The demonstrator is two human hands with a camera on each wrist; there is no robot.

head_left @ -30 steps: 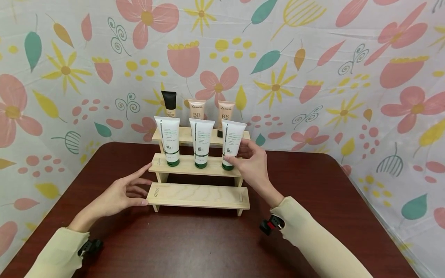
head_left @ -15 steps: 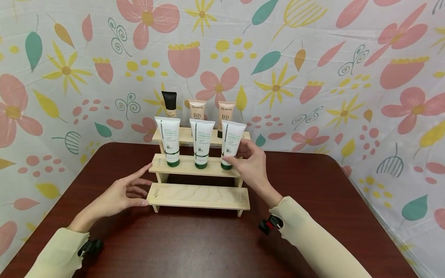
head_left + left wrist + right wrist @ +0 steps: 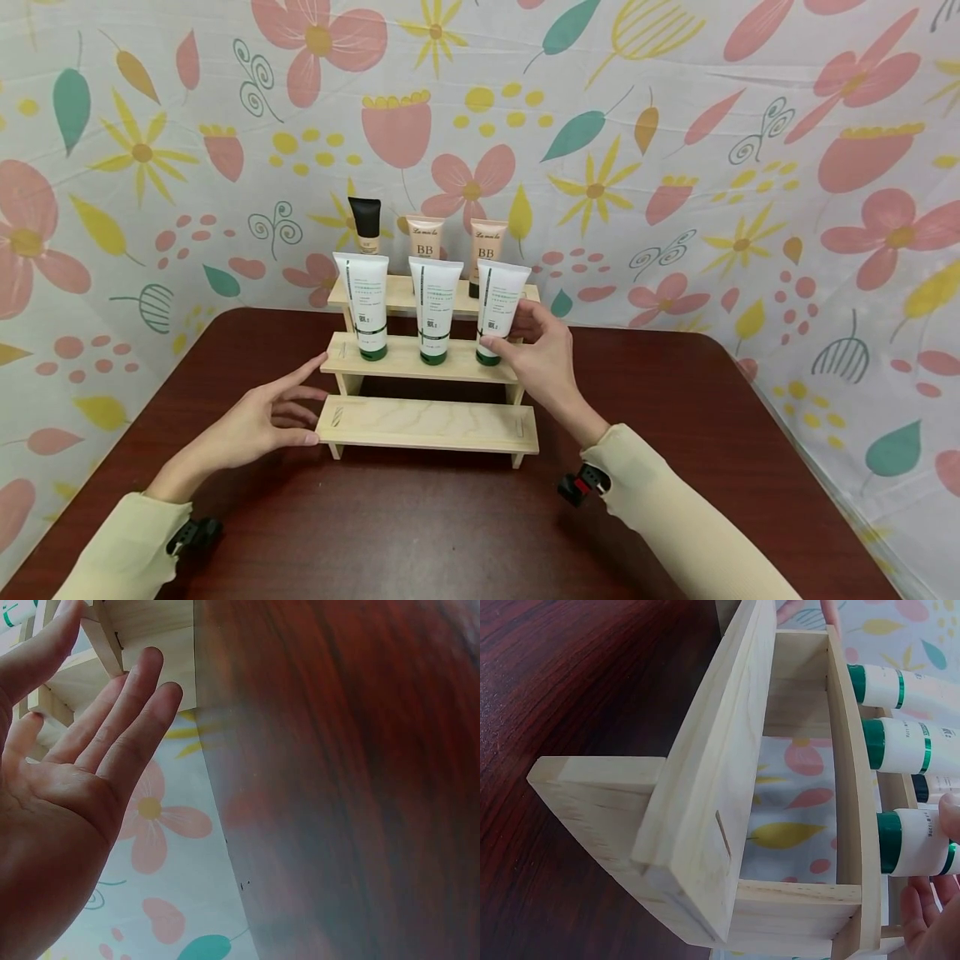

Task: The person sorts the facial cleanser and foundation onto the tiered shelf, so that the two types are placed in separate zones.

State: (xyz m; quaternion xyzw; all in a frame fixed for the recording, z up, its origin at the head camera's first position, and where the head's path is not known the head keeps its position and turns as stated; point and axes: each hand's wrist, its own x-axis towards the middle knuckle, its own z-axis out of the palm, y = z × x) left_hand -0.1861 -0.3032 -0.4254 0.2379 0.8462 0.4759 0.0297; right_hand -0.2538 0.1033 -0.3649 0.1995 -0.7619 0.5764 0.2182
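A three-step wooden display rack (image 3: 427,421) stands on the table. Three white tubes with green caps are lined up on its middle step: a left tube (image 3: 366,304), a middle tube (image 3: 435,308) and a right tube (image 3: 501,304). My right hand (image 3: 546,354) holds the right tube low down, thumb in front and fingers behind; its green cap (image 3: 889,841) is at the step's surface. My left hand (image 3: 251,421) touches the rack's left end with extended fingers, index at the middle step and thumb at the lowest. In the left wrist view its fingers (image 3: 139,724) are spread.
On the top step, behind the white tubes, stand a black-topped tube (image 3: 366,218) and two beige BB tubes, one in the middle (image 3: 425,236) and one at right (image 3: 487,239). The dark red table (image 3: 420,533) meets a flower-patterned cloth (image 3: 675,167) behind.
The right tube has shifted slightly to the left along the middle step, with my right hand still on it. My left hand stays in place.
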